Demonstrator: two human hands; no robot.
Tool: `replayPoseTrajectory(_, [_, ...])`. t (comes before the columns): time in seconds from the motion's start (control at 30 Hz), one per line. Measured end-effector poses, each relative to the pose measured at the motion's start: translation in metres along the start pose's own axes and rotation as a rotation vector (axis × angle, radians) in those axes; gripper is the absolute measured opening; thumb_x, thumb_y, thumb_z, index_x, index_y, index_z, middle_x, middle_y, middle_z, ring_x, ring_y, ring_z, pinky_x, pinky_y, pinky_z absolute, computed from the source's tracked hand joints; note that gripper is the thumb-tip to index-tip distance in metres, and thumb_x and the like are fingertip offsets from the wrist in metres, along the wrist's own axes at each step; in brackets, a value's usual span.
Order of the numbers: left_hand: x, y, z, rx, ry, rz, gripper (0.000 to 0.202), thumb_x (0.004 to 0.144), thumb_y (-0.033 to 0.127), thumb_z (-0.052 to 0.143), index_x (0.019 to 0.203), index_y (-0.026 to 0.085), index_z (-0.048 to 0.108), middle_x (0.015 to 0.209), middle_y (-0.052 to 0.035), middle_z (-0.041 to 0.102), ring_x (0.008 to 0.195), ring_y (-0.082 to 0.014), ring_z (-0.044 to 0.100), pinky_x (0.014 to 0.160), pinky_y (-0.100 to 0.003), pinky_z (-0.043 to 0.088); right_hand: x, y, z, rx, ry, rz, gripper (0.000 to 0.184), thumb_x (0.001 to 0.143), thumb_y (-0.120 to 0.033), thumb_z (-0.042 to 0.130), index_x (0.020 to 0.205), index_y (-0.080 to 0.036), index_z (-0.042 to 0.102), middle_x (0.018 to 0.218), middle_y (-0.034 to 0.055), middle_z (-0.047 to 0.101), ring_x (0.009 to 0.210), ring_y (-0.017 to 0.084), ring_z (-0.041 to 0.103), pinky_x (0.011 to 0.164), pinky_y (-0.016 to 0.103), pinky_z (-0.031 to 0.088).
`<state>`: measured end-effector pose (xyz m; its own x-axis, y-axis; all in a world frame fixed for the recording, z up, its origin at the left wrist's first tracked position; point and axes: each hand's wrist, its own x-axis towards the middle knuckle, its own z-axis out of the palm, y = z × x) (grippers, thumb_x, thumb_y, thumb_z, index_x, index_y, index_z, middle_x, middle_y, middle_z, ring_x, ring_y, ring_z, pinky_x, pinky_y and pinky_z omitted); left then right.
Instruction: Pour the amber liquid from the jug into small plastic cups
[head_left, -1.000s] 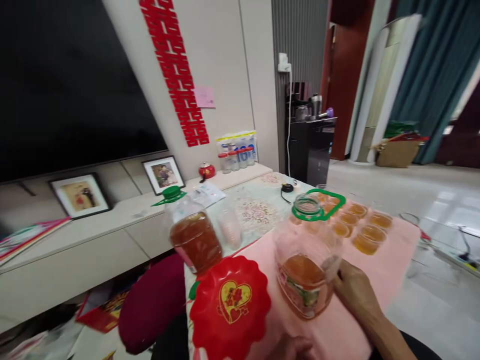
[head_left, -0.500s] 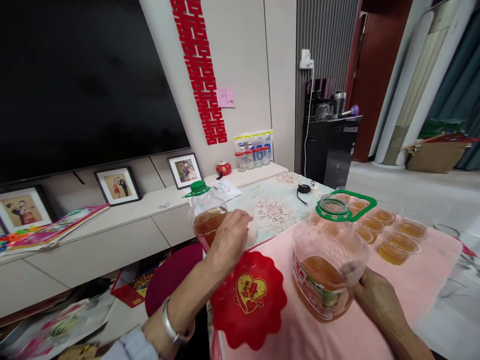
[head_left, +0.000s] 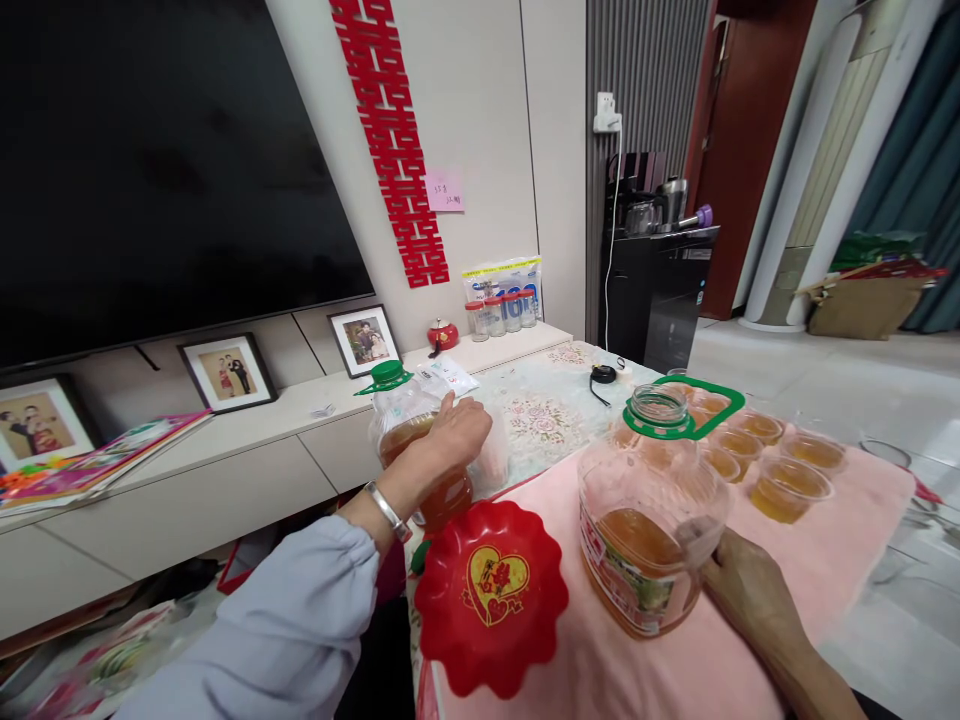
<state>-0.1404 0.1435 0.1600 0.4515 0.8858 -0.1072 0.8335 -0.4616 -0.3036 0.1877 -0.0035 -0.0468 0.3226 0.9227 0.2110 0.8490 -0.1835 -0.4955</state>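
My left hand [head_left: 450, 440] reaches across the capped jug of amber liquid [head_left: 396, 412]. Its fingers curl over the top of a stack of clear plastic cups [head_left: 493, 462] just right of that jug. My right hand [head_left: 742, 590] grips the lower right side of an uncapped clear jug [head_left: 649, 530], which has a green neck ring and handle and is about a third full of amber liquid. This jug stands upright on the pink cloth [head_left: 795, 590]. A red scalloped plate with a heart [head_left: 491, 595] lies in front, between the two jugs.
Several clear cups of amber liquid [head_left: 787, 485] stand in rows on the pink cloth behind the open jug. A black cable [head_left: 602, 376] lies on the patterned tablecloth. To the left, a low white cabinet [head_left: 225, 470] carries framed photos beneath a large black screen [head_left: 150, 170].
My left arm came up from below and reached over the red plate to the cup stack beside the capped jug. My right hand stayed on the open jug. The view shifted left.
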Motion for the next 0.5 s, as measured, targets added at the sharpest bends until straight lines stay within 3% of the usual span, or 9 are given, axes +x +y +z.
replayPoseTrajectory(0.23, [0.004,-0.001,0.001,0.011,-0.036,0.0,0.015,0.097,0.019,0.06,0.097,0.012,0.073,0.105,-0.0072,0.074,0.116,-0.0208,0.065,0.124,-0.054,0.034,-0.001,0.0,0.001,-0.003,0.005,0.0,0.028,0.093,-0.04,0.047,0.085,-0.022,0.068,0.087,0.0069,0.077,0.08,0.02,0.071,0.07,0.034,0.052])
replayPoseTrajectory(0.5, [0.01,-0.011,0.004,-0.013,-0.036,-0.02,0.026,0.099,0.034,0.06,0.089,0.012,0.07,0.092,-0.0044,0.073,0.102,-0.0169,0.068,0.116,-0.048,0.044,0.0,0.002,0.003,-0.025,-0.023,0.015,0.023,0.095,-0.036,0.051,0.088,-0.022,0.068,0.09,0.005,0.077,0.083,0.018,0.07,0.072,0.034,0.052])
